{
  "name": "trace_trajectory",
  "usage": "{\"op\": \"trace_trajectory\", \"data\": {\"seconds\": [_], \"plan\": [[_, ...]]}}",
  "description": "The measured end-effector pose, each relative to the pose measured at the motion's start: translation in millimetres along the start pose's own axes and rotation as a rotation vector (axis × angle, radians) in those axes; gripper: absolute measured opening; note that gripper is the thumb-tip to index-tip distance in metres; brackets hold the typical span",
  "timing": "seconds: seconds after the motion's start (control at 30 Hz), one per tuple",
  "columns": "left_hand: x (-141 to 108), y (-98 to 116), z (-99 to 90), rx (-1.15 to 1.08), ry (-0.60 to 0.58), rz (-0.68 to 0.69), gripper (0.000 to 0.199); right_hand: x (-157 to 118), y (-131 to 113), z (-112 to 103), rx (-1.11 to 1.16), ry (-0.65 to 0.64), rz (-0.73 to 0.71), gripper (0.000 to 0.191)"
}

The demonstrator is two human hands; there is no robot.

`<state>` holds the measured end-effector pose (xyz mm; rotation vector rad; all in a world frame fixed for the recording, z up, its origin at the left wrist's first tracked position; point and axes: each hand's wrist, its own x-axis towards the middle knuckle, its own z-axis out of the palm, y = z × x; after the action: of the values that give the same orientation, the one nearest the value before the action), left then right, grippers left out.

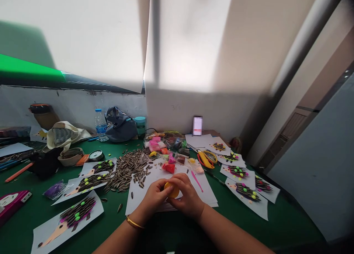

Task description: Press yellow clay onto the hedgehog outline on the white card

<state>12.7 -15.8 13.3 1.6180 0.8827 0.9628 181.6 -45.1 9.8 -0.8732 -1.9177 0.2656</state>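
Over the front part of a stack of white paper [171, 205], my left hand [155, 196] and my right hand [188, 196] meet around a yellow-orange round piece [172, 190]. Fingers of both hands press on it, and it partly shows between them. A gold bracelet circles my left wrist. Just beyond my hands lies a red lump [168, 168], and a pink modelling tool [197, 181] rests on the paper to the right. Sunflower seeds [129, 169] are heaped at the left, some spilling onto the paper.
Hedgehog pictures [69, 224] lie at the left, others [247, 198] at the right. Yellow-handled scissors [207, 160], bagged coloured clay [155, 144] and a propped phone [197, 126] are behind. A bottle [100, 126], a blue bag [120, 128] and a purple packet [55, 190] occupy the left side.
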Motion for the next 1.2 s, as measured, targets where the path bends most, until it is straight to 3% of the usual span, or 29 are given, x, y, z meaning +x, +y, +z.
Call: {"op": "trace_trajectory", "data": {"seconds": [0.93,1.2], "plan": [[0.7,-0.6,-1.7,-0.056,0.019,-0.008,0.04,1.2,-1.2,0.4,-0.002,0.029,-0.001,0.049],[-0.4,2.3,-1.7,-0.082,0.038,-0.014,0.041,-2.0,6.2,1.6,0.002,0.025,-0.027,0.072]]}}
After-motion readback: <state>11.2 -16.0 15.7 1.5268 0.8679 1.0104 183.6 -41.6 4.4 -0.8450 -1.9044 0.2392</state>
